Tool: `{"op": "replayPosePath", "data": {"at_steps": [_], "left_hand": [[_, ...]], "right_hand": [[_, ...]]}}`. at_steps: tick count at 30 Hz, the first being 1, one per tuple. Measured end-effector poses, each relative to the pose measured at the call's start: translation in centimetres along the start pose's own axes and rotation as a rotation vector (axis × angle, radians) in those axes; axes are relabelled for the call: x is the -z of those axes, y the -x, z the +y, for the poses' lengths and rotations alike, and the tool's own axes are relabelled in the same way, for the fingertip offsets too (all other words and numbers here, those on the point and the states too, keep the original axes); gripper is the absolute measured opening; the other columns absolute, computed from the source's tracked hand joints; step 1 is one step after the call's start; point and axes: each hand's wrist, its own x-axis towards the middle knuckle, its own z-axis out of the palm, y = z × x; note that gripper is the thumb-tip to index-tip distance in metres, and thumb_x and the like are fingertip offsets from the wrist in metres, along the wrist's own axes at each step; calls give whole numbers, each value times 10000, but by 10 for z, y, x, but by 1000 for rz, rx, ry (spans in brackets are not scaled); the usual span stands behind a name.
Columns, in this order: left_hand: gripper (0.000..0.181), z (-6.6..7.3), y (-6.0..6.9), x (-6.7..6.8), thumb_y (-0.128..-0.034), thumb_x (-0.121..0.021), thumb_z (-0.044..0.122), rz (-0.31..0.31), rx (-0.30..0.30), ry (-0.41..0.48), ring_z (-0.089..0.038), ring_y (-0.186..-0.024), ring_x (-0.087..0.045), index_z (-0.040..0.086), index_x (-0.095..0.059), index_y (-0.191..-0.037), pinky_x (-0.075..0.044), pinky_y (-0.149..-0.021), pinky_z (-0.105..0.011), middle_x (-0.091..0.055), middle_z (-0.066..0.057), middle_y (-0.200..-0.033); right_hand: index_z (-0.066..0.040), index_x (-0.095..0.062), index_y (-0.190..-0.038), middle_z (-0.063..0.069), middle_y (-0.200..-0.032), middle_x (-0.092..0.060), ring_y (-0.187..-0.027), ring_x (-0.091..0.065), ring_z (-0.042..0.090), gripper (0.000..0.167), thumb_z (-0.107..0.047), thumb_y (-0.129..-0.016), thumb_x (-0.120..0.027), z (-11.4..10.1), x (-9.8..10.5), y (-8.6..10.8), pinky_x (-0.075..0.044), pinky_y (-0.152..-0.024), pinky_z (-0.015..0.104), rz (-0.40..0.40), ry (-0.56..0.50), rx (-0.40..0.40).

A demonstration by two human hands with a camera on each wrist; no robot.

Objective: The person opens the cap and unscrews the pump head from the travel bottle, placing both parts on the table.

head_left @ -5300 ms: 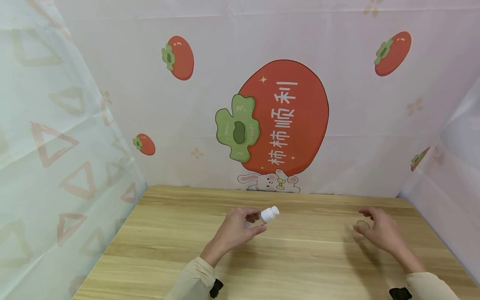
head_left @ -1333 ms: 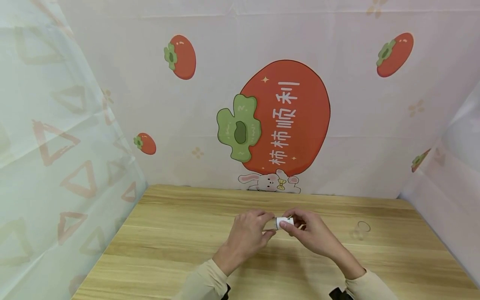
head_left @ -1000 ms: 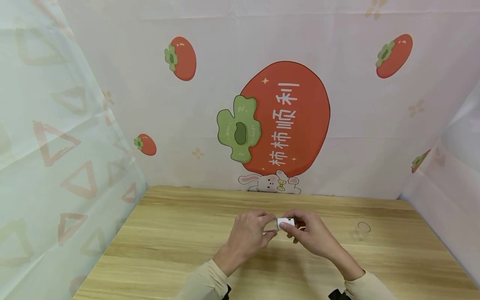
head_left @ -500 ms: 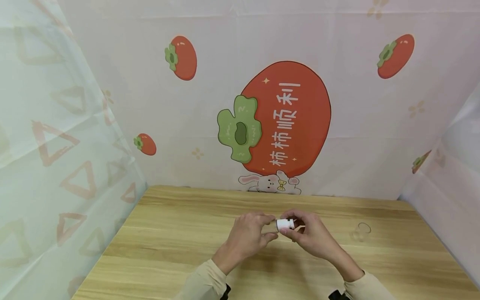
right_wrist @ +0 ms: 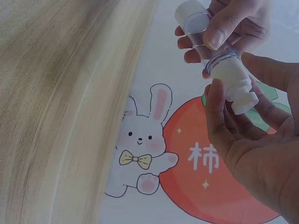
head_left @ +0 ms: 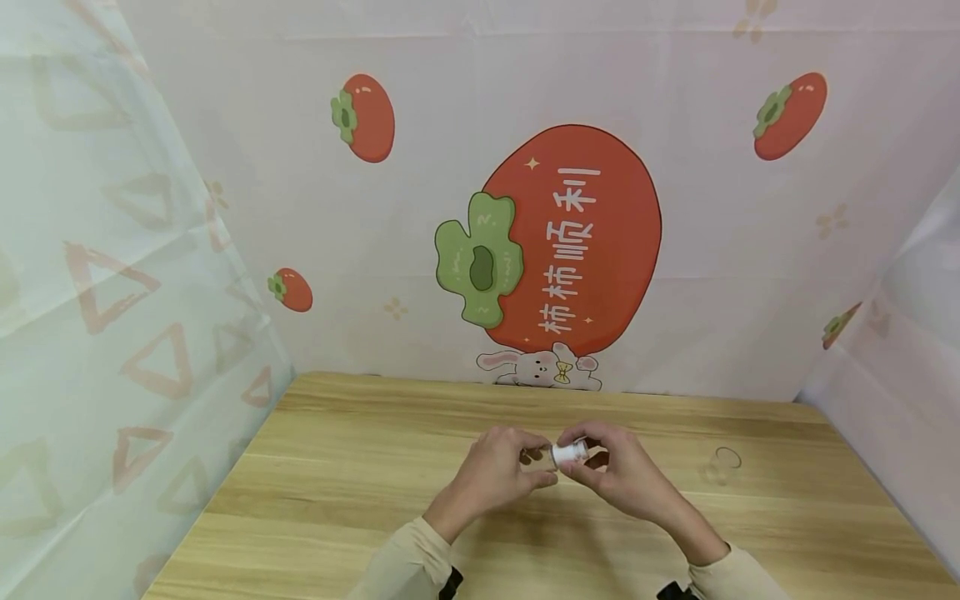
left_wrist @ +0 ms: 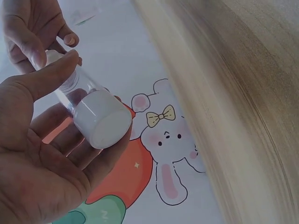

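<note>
A small clear bottle with a white base (left_wrist: 103, 119) and a stepped white top (right_wrist: 231, 77) lies tilted between both hands above the table, near the middle of the head view. My left hand (head_left: 491, 471) holds its transparent body, thumb on one side and fingers beneath, as the left wrist view shows. From the other end my right hand (head_left: 630, 471) grips the white top (head_left: 568, 454) between thumb and fingers. On the table to the right stands a see-through cup-like piece (head_left: 718, 468) with a thin dark rim; its outline is faint.
The wood-grain table (head_left: 337, 500) stretches under both hands. A white backdrop (head_left: 420, 208) printed with persimmons and a rabbit rises at the table's far edge, with cloth walls on both sides.
Earliest, my left hand held the bottle alone and the right was at the clear piece. Since then the right hand came over to the white top; its fingers have lately shifted there, tilting the bottle slightly.
</note>
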Motion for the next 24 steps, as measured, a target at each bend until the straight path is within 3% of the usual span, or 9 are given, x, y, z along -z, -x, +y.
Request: {"op": "replayPosePath", "data": {"at_steps": [5, 10, 17, 24], "left_hand": [[300, -1, 0, 0, -813, -873, 284, -26, 29, 70, -57, -817, -675, 131, -799, -1060, -515, -706, -210, -762, 32, -938], [282, -1, 0, -1, -798, -885, 266, -42, 36, 118, -60, -780, -659, 123, -804, -1027, -502, -685, -203, -747, 37, -870], [287, -2, 0, -1, -790, -890, 279, -48, 34, 126, -45, -767, -648, 126, -803, -1018, -499, -683, -199, -717, 107, -840], [334, -1, 1, 1, -817, -869, 294, -54, 51, 115, -65, -820, -672, 111, -793, -1085, -523, -716, -211, -755, 31, -948]], "right_hand": [[-121, -710, -1012, 16, -1025, -687, -871, -631, 133, 98, -57, -939, -722, 0, 0, 0, -576, -657, 298, 3, 3, 20], [-102, -723, -1016, 25, -1034, -695, -895, -648, 143, 124, -5, -962, -668, -1, 1, -1, -577, -664, 297, -5, -3, 27], [-41, -707, -1102, 65, -1083, -694, -952, -665, 175, 159, 15, -960, -663, -1, 1, -1, -592, -726, 327, -18, -10, 4], [-38, -670, -1200, 112, -1156, -685, -995, -664, 191, 245, -48, -956, -697, -3, 3, 2, -591, -782, 320, -34, -20, -48]]}}
